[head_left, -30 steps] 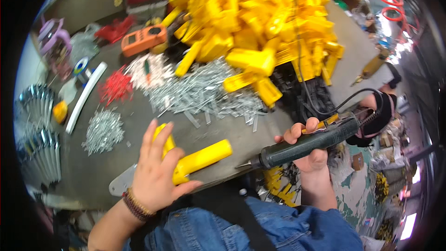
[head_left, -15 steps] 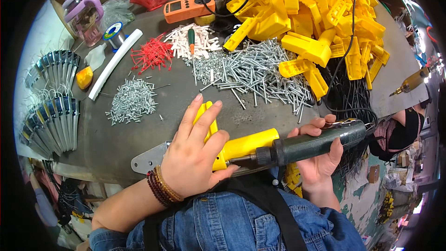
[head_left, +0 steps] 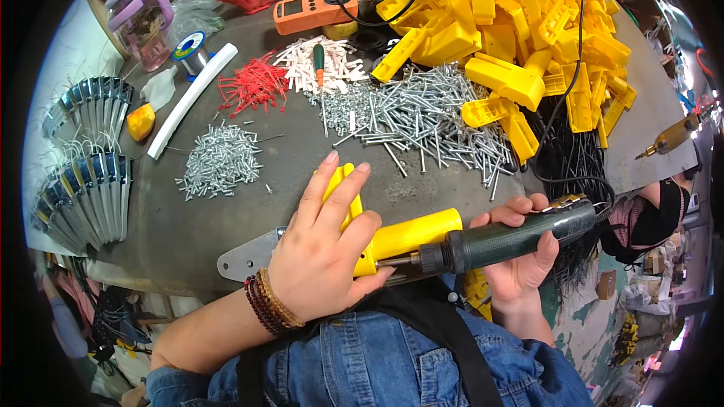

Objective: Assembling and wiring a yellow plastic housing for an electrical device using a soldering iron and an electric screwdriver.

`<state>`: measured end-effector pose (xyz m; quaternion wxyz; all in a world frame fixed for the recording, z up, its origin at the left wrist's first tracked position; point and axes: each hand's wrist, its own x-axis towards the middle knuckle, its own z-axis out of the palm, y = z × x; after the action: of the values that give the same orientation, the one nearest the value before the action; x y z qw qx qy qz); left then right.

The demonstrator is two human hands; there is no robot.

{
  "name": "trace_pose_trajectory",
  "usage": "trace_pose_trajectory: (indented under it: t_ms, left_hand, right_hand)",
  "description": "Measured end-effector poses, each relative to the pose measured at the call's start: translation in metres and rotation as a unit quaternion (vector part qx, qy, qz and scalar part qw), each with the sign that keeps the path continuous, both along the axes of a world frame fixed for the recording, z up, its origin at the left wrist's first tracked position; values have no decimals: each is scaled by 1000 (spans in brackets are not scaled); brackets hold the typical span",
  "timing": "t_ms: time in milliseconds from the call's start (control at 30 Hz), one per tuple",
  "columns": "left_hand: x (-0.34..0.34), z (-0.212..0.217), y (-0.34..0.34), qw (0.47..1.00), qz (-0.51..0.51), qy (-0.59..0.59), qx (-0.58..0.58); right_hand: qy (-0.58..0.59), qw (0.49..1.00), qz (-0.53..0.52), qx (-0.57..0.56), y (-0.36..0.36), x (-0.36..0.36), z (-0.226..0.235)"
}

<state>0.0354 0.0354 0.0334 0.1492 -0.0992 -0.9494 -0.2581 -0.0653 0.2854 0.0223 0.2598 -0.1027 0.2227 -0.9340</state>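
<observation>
My left hand [head_left: 320, 249] presses down on a yellow plastic housing [head_left: 418, 232], its thumb below and its fingers spread over the top. A flat grey metal plate [head_left: 249, 256] with holes sticks out from under this hand to the left. In my right hand [head_left: 520, 271] lies a dark green electric screwdriver [head_left: 520, 235], held level with its fingers curled round the body. The driver's bit points left and meets the near side of the housing beside my left thumb. Any screw at its tip is hidden.
Beyond my hands lie piles of short screws [head_left: 220, 162], long screws [head_left: 430, 117], red parts [head_left: 253, 84] and white pieces [head_left: 320, 60]. Yellow housings [head_left: 505, 22] heap up at the back right. Dark cables [head_left: 569, 151] hang at the right. Metal strips with wires [head_left: 98, 192] fan out left.
The whole view has shifted slightly, so the bench things sit a little further right. Both hands keep their hold, and the driver stays against the yellow housing.
</observation>
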Motion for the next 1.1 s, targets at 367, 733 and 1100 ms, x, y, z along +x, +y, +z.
trace_pose_trajectory:
  t_ms: [367,733,1100]
  left_hand:
    - [1,-2,-1,1000,4,7,0]
    - [4,1,-1,1000,5,19,12]
    - [-53,-10,-86,992,107,62,19]
  right_hand:
    - [-12,1000,-12,-15,2,-1,-4]
    - [145,986,29,70,2,-4,-16]
    - [92,993,79,7,4,-5,-16]
